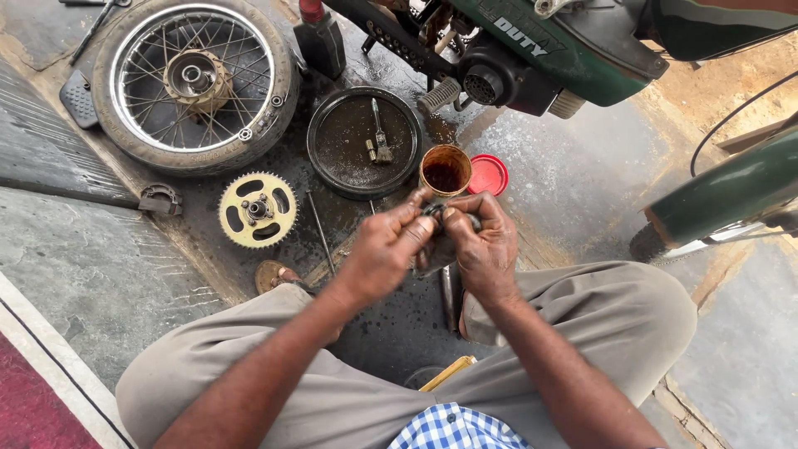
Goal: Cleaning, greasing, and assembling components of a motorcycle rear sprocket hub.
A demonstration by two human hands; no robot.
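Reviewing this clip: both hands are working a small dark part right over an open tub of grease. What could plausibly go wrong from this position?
The left hand and right hand pinch a small dark part close above the open grease tub; greasy fingers could let it slip into the tub or onto the oily floor. The tub's red lid lies off, so grit may get in. A thin rod lies loose by the foot and could be stepped on.

Oily floor (582, 175) (wheel (195, 83), sprocket (258, 209), perhaps tray (363, 141))

Small dark metal part (438, 218) (greasy) pinched over lap.
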